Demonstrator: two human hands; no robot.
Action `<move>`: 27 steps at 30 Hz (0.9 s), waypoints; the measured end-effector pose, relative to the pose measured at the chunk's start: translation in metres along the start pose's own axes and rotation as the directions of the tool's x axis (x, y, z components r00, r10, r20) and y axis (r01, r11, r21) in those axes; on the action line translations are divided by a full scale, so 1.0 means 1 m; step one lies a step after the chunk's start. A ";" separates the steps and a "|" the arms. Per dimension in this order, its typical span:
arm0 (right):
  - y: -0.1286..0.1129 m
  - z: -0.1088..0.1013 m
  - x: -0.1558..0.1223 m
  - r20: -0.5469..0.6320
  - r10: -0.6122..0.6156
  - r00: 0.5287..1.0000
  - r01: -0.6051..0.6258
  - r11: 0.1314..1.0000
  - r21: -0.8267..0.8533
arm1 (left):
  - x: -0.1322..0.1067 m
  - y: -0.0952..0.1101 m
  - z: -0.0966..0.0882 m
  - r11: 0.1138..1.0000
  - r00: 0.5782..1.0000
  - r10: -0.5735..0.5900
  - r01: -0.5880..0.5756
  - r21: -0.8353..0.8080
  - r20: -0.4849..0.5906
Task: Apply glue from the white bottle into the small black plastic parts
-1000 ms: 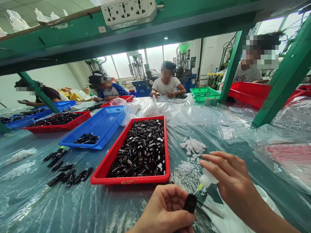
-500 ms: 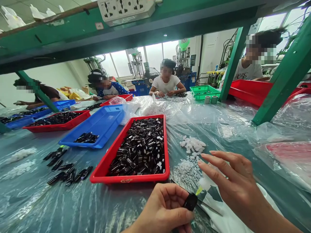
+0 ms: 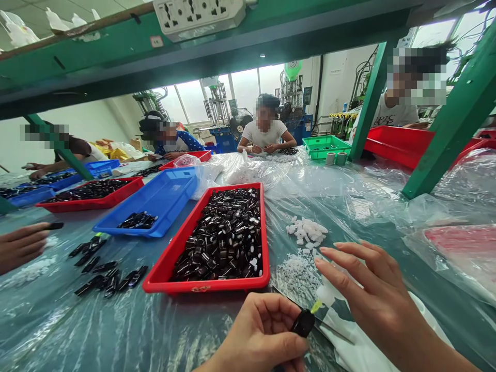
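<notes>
Between the thumb and fingers of my left hand (image 3: pixel 267 330) is a small glossy black plastic part (image 3: pixel 303 323). A yellow-green tip (image 3: pixel 316 307) sticks out at its upper right. My right hand (image 3: pixel 375 294) hovers just to the right, fingers spread and apart from the part. Beneath the right fingers lie a pile of tiny white pieces (image 3: pixel 296 274) and a translucent white lump (image 3: pixel 327 292). Larger white pieces (image 3: pixel 306 231) lie behind them. A thin metal tool (image 3: pixel 337 333), partly hidden, rests by a white cloth (image 3: pixel 349 343).
A red tray (image 3: pixel 205 285) full of black parts stands ahead of my left hand. Left of it are a blue tray (image 3: pixel 170 194) and loose black parts (image 3: pixel 110 276). A co-worker's hand (image 3: pixel 23 247) holds a black piece at the left edge. Green posts (image 3: pixel 445 119) support an overhead shelf.
A co-worker's hand with a black piece has come into view at the left edge. My own hands and the black part have barely moved.
</notes>
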State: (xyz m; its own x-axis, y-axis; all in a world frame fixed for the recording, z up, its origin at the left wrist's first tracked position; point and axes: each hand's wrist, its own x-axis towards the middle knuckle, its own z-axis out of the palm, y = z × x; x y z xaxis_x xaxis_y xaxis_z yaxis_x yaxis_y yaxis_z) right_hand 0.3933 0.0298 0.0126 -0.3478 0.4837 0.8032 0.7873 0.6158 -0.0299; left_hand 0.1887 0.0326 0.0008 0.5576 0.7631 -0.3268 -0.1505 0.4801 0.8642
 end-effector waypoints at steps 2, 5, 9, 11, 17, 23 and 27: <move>0.000 -0.001 0.000 -0.005 -0.011 1.000 0.011 1.000 -0.003 | 0.000 0.000 0.000 1.000 1.000 -0.001 0.001 0.001 0.003; 0.000 -0.001 0.000 -0.007 -0.023 1.000 0.023 1.000 0.002 | 0.000 0.001 0.001 1.000 1.000 -0.008 0.008 0.003 0.001; 0.001 0.000 -0.001 -0.010 -0.053 0.999 0.053 0.998 0.017 | 0.000 0.004 0.003 0.999 1.000 -0.028 0.028 0.021 -0.002; 0.001 0.000 -0.001 -0.006 -0.062 0.998 0.062 0.998 0.029 | 0.000 0.006 0.004 0.999 0.999 -0.033 0.034 0.035 -0.009; 0.002 0.001 -0.003 0.008 -0.051 0.999 0.050 0.998 0.043 | -0.002 0.006 0.005 0.998 0.999 -0.035 0.036 0.052 -0.022; 0.002 0.003 -0.006 0.028 -0.032 0.999 0.031 0.999 0.038 | -0.001 0.005 0.003 0.999 0.999 -0.030 0.030 0.043 -0.017; 0.002 0.003 -0.006 0.023 -0.030 0.999 0.029 0.999 0.036 | -0.001 0.006 0.003 0.998 0.999 -0.028 0.030 0.053 -0.024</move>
State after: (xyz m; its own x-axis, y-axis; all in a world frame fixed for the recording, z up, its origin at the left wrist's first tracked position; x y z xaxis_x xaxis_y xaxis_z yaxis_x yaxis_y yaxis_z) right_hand 0.3953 0.0294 0.0061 -0.3826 0.4792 0.7899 0.7584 0.6512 -0.0278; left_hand 0.1895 0.0332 0.0070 0.5416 0.7594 -0.3604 -0.0906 0.4790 0.8732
